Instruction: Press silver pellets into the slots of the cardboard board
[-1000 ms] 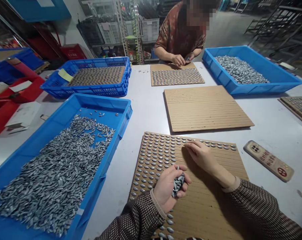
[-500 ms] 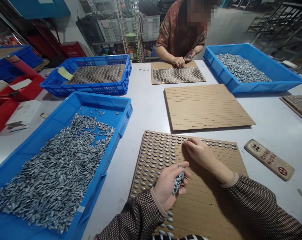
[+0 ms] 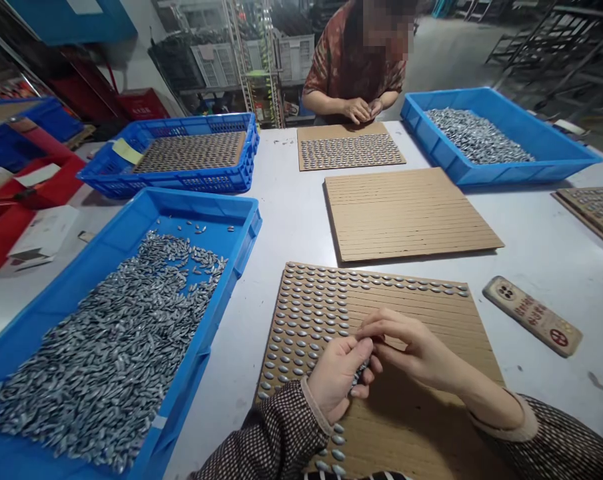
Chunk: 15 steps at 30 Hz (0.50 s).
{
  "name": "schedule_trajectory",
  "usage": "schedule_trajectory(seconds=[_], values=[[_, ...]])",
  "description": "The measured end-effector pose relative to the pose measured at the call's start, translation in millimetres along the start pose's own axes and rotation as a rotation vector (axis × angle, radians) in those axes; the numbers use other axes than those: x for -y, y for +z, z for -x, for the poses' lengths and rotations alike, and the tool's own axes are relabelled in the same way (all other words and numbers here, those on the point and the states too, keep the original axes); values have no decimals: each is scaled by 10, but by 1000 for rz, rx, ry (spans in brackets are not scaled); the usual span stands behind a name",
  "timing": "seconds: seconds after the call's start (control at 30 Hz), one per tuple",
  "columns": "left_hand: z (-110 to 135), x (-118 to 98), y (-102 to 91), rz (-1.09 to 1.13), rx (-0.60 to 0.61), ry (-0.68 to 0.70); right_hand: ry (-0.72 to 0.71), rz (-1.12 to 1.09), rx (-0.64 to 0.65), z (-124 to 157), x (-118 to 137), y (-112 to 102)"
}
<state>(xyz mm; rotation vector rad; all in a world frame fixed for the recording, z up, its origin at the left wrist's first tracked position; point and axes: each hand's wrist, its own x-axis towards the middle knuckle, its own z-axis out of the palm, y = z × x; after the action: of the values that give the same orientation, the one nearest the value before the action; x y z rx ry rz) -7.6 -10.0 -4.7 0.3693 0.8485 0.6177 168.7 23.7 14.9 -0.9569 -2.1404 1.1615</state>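
My left hand [image 3: 335, 375] is curled around a small heap of grey, spindle-shaped metal pieces [image 3: 360, 375], partly visible between its fingers. Against its thumb and fingertips, my right hand [image 3: 417, 350] has its own fingertips drawn together; whatever they pinch is hidden. Both hands are over a ribbed cardboard sheet [image 3: 421, 420]. Neat columns of the same pieces [image 3: 311, 300] fill its left side, and rows of them run along its far edge. To the left, a blue tray [image 3: 251, 233] contains a big loose pile of these pieces [image 3: 106, 347].
Bare cardboard sheets [image 3: 411, 213] lie stacked beyond mine. A phone-shaped case [image 3: 534, 315] rests at right. Across the table, a co-worker [image 3: 354, 67] handles a part-filled sheet [image 3: 351, 152]. Another blue tray [image 3: 526, 175] and a blue basket [image 3: 191, 183] stand at the back.
My right hand has come back from the sheet's upper rows to my left hand's fingertips. My left hand has closed more over its pieces. The co-worker's hands have drawn together.
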Motion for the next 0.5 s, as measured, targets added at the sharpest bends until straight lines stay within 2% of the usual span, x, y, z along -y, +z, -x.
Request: schedule_trajectory(seconds=[0.23, 0.37, 0.5], values=[[3, -37, 36, -5, -23, 5, -34, 316, -235, 80, -20, 154], [15, -37, 68, 16, -72, -24, -64, 358, -192, 131, 35, 193], [23, -3, 85, 17, -85, -52, -35, 413, -132, 168, 73, 150]])
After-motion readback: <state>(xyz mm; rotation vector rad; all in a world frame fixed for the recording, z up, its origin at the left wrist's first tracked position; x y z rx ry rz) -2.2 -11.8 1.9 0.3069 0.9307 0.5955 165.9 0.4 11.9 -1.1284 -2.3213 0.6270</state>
